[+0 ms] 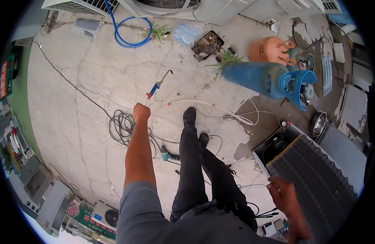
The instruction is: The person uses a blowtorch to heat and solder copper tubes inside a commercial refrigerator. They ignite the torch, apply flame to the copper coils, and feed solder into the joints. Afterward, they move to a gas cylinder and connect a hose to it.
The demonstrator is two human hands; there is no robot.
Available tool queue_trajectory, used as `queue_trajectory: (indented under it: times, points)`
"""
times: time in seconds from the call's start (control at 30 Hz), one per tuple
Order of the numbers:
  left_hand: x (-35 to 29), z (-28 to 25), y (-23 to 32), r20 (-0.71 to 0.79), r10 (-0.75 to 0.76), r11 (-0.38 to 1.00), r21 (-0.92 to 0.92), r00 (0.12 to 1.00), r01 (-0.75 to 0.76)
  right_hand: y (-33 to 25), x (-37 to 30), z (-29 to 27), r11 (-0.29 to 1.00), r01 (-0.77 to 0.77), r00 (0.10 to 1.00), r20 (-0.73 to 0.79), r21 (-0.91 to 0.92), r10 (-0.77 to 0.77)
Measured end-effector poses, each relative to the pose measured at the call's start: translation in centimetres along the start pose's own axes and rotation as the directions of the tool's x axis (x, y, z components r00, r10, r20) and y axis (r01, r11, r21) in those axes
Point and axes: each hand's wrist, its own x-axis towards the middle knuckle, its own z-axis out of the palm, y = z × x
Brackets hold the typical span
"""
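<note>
My left hand (141, 112) is stretched out over the floor and closed around the base of a gas torch (153, 89). The torch has a blue handle, a red fitting and a thin bent metal tip. A pale hose (183, 101) loops from beside this hand toward the gas cylinders. My right hand (281, 193) is beside the back of a refrigerator (313, 175), whose dark condenser coils face up. Its fingers are pinched on a thin wire-like piece (253, 185) that sticks out to the left; what kind it is cannot be made out.
A blue gas cylinder (252, 78) lies at the right, near an orange cylinder (265, 51). Coiled black cable (121, 126) and a green power drill (168, 155) lie on the floor by my feet. Farther off are a blue hose (116, 34) and a rusty tray (208, 44).
</note>
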Motion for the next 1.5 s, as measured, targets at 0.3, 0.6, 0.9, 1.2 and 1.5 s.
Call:
queue_trajectory:
  times: [0.3,0.6,0.9,1.2,1.5]
  points:
    - [0.6,-0.8,3.5,0.037,0.176,0.984,-0.042,0.984,-0.174,0.7,1.7,-2.8,0.995,-0.059,0.998,-0.02,0.08,0.061]
    - [-10.5,0.5,11.7,0.155,0.014,0.688,-0.719,0.988,0.103,16.7,11.1,-12.7,0.992,0.01,0.972,-0.233,-0.126,-0.04]
    - [-41.8,-11.2,38.8,-0.268,0.657,0.533,-0.496,0.705,-0.685,30.7,37.8,-28.5,0.921,-0.095,0.912,-0.405,-0.378,-0.072]
    - [-44.5,-11.2,49.7,-0.033,0.527,0.848,0.096,0.849,-0.522,32.2,51.2,-36.9,0.924,-0.037,0.846,-0.504,-0.381,-0.174]
    - [-44.5,-13.2,52.1,0.246,0.7,0.608,0.287,0.671,-0.74,34.2,60.4,-38.6,0.903,-0.027,0.806,-0.543,-0.43,-0.234]
